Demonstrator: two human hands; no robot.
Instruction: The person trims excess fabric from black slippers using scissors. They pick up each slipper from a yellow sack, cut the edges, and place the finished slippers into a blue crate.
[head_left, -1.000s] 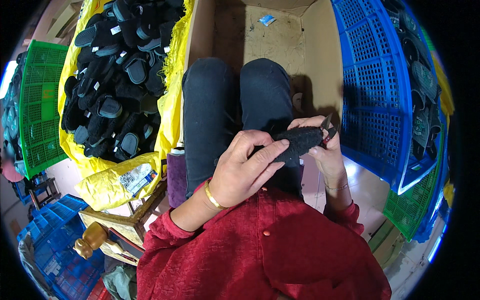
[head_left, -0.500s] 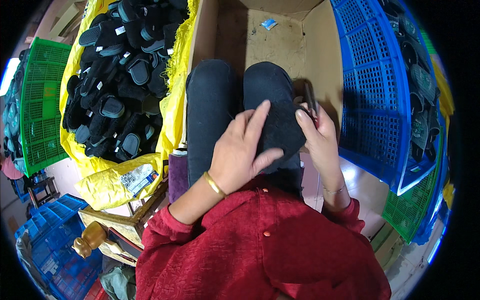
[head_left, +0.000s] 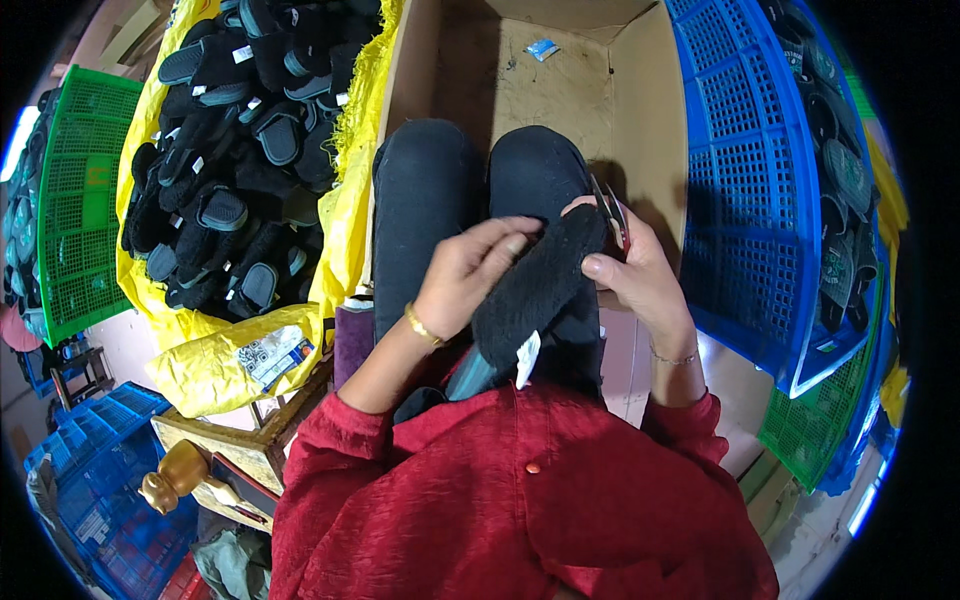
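Note:
A black fuzzy slipper [head_left: 535, 285] lies slantwise over my lap, with a white tag [head_left: 528, 358] and a grey-blue sole [head_left: 470, 375] showing at its near end. My right hand [head_left: 640, 265] is closed on the slipper's far end, thumb on top. That same hand also keeps a pair of scissors [head_left: 613, 212], red at the handle, with the blades pointing away from me. By the slipper's left edge, my left hand [head_left: 465, 270] has its fingers curled and its thumb pressed to them. Its fingertips are slightly blurred, and what they pinch is hidden.
A yellow sack [head_left: 350, 200] heaped with black slippers [head_left: 280, 135] stands left. Ahead is a cardboard box [head_left: 640, 100] with a small blue packet [head_left: 542, 49]. Blue crates [head_left: 745, 190] rise on the right; a green crate [head_left: 85, 200] and wooden stool [head_left: 235, 445] are left.
The slipper has turned and come nearer me, so its tag and sole now show. My left hand has gone from spread fingers to curled ones. The scissors remain in my right hand.

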